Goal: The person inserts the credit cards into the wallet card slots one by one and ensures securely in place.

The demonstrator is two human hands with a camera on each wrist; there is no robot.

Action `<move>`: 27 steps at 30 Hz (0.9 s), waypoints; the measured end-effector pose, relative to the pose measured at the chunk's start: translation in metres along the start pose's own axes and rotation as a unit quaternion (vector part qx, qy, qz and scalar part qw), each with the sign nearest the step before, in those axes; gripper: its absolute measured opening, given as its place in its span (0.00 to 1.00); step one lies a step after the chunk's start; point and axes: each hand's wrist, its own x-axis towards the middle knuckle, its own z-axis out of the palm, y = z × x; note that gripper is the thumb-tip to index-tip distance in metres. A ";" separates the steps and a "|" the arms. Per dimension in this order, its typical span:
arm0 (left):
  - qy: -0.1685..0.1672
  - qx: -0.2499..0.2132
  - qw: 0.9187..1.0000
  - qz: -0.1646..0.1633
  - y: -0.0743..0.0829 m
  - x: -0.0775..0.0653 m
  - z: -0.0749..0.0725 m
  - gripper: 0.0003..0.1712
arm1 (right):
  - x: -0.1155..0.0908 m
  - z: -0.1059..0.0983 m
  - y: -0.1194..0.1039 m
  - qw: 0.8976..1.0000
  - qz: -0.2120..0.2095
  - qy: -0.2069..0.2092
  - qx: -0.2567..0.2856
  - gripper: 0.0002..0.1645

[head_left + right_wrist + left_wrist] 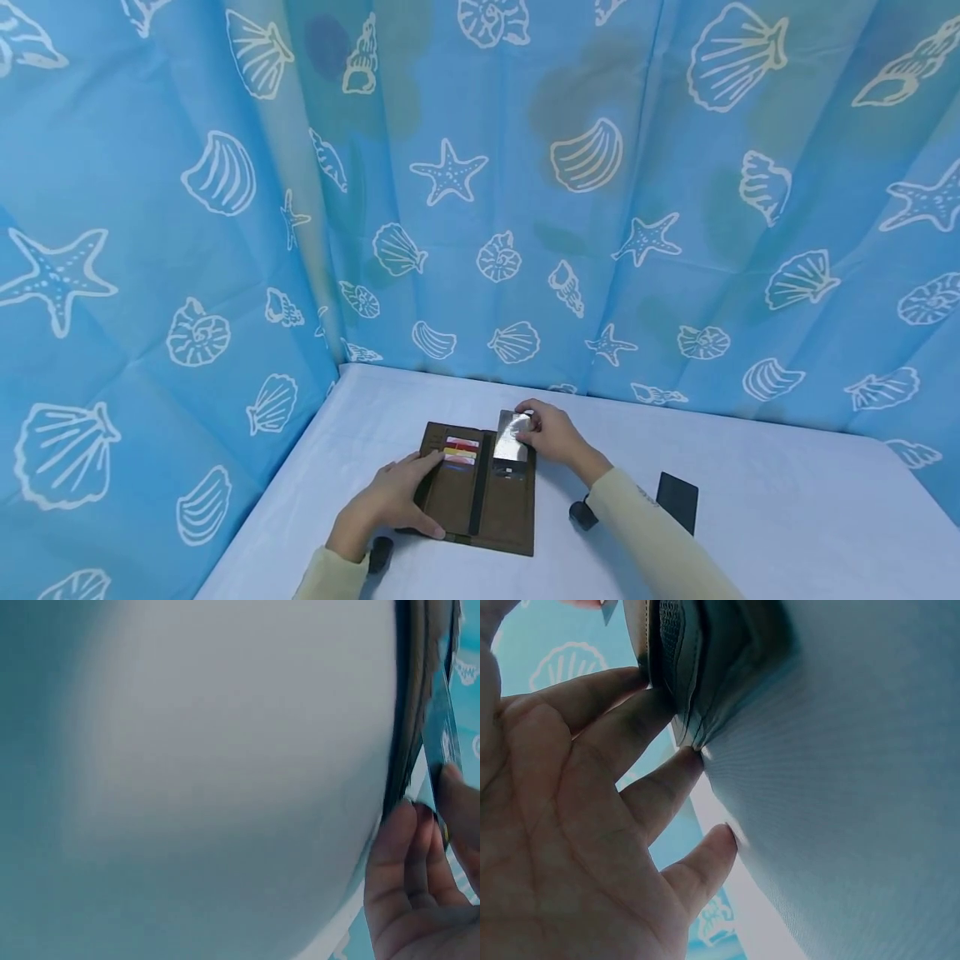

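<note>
A brown long wallet (507, 521) lies spread open on the white table, with several cards (461, 450) in its left-side slots. My left hand (396, 493) rests along the wallet's left side, fingers fairly straight, thumb by the lower edge. In the left wrist view, fingertips (656, 705) touch the wallet's edge (682, 667). Over the top of the wallet's right side, my right hand (553, 433) pinches a shiny silver card (511, 446) by its right edge. The right wrist view shows this card (441, 731) edge-on beside the wallet (409, 697); whether it sits in a slot is hard to tell.
A flat black rectangular item (678, 500) lies on the table to the right, partly behind my right sleeve (652, 533). Blue curtains (450, 250) with shell prints stand along the table's back and left edges. Small black devices (582, 514) sit at both wrists.
</note>
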 end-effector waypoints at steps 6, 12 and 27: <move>0.001 -0.001 1.000 0.002 -0.001 0.000 0.001 0.63 | 0.005 -0.002 0.004 0.999 0.022 -0.046 0.001 0.23; 0.002 -0.001 1.000 0.005 -0.001 0.001 0.001 0.63 | 0.008 -0.001 0.005 0.998 0.029 -0.064 -0.007 0.21; 0.006 -0.002 1.000 -0.004 0.003 -0.001 -0.001 0.63 | -0.003 0.001 0.008 0.998 0.007 -0.064 0.013 0.17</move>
